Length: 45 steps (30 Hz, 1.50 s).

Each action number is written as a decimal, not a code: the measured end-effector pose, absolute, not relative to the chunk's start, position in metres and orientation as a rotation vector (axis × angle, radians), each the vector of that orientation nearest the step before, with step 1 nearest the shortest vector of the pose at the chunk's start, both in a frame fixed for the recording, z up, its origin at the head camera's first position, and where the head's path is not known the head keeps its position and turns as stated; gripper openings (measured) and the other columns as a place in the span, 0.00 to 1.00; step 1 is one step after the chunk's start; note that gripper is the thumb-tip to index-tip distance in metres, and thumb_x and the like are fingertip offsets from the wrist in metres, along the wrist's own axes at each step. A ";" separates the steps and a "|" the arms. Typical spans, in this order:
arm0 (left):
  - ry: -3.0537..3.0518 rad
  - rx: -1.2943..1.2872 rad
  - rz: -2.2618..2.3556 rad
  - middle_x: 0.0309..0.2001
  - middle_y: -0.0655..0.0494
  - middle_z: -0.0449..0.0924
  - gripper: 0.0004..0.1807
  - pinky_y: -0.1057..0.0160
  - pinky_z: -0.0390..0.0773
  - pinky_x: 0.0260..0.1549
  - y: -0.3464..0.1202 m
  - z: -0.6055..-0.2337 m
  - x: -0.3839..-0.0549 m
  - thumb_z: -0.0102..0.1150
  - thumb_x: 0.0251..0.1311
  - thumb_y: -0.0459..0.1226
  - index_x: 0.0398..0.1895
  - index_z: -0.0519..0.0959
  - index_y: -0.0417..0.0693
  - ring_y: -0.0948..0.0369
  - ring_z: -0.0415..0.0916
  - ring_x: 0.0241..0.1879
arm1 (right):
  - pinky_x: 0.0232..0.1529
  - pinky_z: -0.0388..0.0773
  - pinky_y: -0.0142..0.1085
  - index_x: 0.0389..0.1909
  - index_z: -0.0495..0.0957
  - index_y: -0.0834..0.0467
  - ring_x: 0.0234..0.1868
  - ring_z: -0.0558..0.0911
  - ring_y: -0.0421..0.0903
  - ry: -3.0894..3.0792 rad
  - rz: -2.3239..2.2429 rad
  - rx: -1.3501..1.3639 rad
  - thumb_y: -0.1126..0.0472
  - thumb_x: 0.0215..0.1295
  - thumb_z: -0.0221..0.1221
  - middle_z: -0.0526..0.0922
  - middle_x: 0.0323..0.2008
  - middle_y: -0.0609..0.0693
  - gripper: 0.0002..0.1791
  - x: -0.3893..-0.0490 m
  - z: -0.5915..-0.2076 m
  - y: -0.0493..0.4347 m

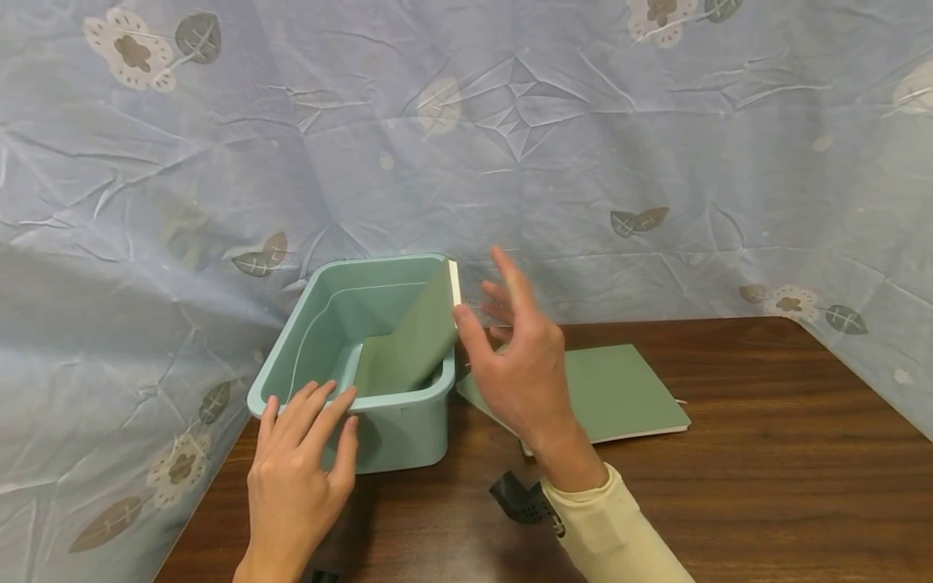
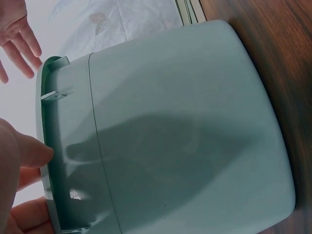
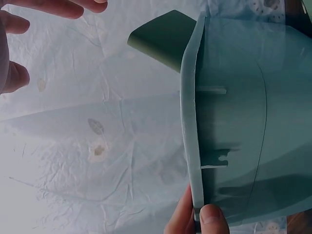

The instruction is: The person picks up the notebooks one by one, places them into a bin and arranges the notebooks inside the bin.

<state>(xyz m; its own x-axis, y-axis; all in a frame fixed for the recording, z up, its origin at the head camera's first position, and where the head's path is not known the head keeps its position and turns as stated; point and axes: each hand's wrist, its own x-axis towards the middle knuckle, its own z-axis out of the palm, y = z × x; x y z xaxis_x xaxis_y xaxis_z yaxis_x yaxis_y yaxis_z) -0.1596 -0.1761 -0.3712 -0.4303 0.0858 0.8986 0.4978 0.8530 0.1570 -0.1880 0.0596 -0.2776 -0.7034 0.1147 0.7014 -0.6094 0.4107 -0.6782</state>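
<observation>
A pale green plastic bin (image 1: 404, 433) stands on the table's left part. My left hand (image 1: 299, 470) grips its near rim, thumb on the outer wall and fingers over the edge; the left wrist view shows the thumb (image 2: 36, 152) close by. A green notebook (image 1: 426, 324) leans inside the bin, its upper end sticking out above the right rim. Under it, another flat green cover (image 1: 372, 364) shows deeper in the bin. Beside the leaning notebook, my right hand (image 1: 528, 368) is raised with fingers spread and nothing held; the right wrist view shows its fingers apart from the notebook.
Right of the bin, a green notebook (image 1: 623, 393) lies on the brown wooden table (image 1: 787, 437), overlapping a second one partly hidden behind my right hand. A patterned grey-blue cloth (image 1: 583, 162) hangs behind the table. A black strap mount (image 1: 521, 498) sits by my right sleeve.
</observation>
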 end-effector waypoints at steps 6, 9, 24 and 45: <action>-1.984 -0.428 -0.491 0.50 0.47 0.85 0.16 0.34 0.64 0.64 -0.176 -0.372 -0.160 0.59 0.61 0.39 0.51 0.85 0.48 0.46 0.78 0.55 | 0.47 0.84 0.36 0.74 0.59 0.39 0.56 0.83 0.40 -2.033 1.287 0.406 0.48 0.68 0.59 0.78 0.63 0.45 0.35 -0.190 -0.279 0.063; -1.983 -0.428 -0.492 0.50 0.48 0.85 0.16 0.34 0.64 0.64 -0.176 -0.372 -0.161 0.59 0.60 0.39 0.50 0.85 0.48 0.46 0.78 0.55 | 0.50 0.83 0.36 0.74 0.59 0.38 0.59 0.81 0.39 -2.073 1.268 0.400 0.46 0.68 0.59 0.76 0.65 0.42 0.35 -0.191 -0.280 0.065; -1.994 -0.408 -0.490 0.51 0.46 0.85 0.16 0.35 0.63 0.65 -0.177 -0.373 -0.162 0.58 0.61 0.39 0.51 0.85 0.47 0.45 0.78 0.55 | 0.72 0.65 0.40 0.75 0.57 0.36 0.73 0.65 0.37 -2.322 1.148 0.386 0.38 0.66 0.57 0.64 0.72 0.34 0.37 -0.203 -0.298 0.084; -1.991 -0.410 -0.487 0.51 0.46 0.85 0.16 0.35 0.63 0.65 -0.176 -0.373 -0.162 0.59 0.60 0.38 0.50 0.85 0.47 0.45 0.78 0.55 | 0.72 0.60 0.58 0.75 0.50 0.29 0.76 0.59 0.52 -2.579 1.002 0.357 0.27 0.60 0.54 0.57 0.77 0.44 0.43 -0.211 -0.320 0.110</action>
<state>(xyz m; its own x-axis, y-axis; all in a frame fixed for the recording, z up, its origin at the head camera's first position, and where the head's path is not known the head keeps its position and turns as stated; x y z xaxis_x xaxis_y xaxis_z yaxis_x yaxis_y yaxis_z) -0.1616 -0.1757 -0.3727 -0.4392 0.0775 0.8951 0.4815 0.8614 0.1617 -0.2109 0.1096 -0.3201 -0.9071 -0.1060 0.4074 -0.3532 0.7181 -0.5997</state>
